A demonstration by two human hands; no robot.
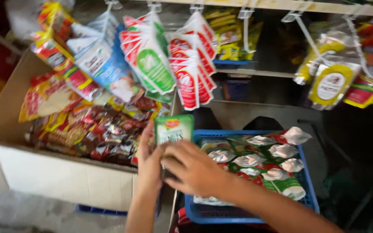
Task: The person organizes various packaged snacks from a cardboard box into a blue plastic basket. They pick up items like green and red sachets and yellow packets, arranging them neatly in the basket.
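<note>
Head view, looking down at a shop display. Both hands meet on a green sachet pack (pixel 174 129) held upright between a cardboard box (pixel 61 177) and a blue plastic basket (pixel 242 213). The left hand (pixel 150 162) supports the pack from its left edge, fingers extended along the side; the right hand (pixel 193 168) is curled over the pack's lower part, fingers closed about it. Held from both sides, the pack stands with its printed face toward the camera, just above the gap between box and basket. The basket holds similar green-and-red pouches (pixel 264 162) laid in overlapping rows, their silvery tops uppermost. The box is filled with loose red and brown packets (pixel 104 133). Above, strips of sachets (pixel 152 60) hang from white hooks (pixel 298 19) under a shelf edge, presumably so each strip faces outward. The pack's lower half is hidden by the right hand; whether one pack or a stack is gripped cannot be told. Motion blur obscures the printing, and the dark right-hand area is indistinct.
</note>
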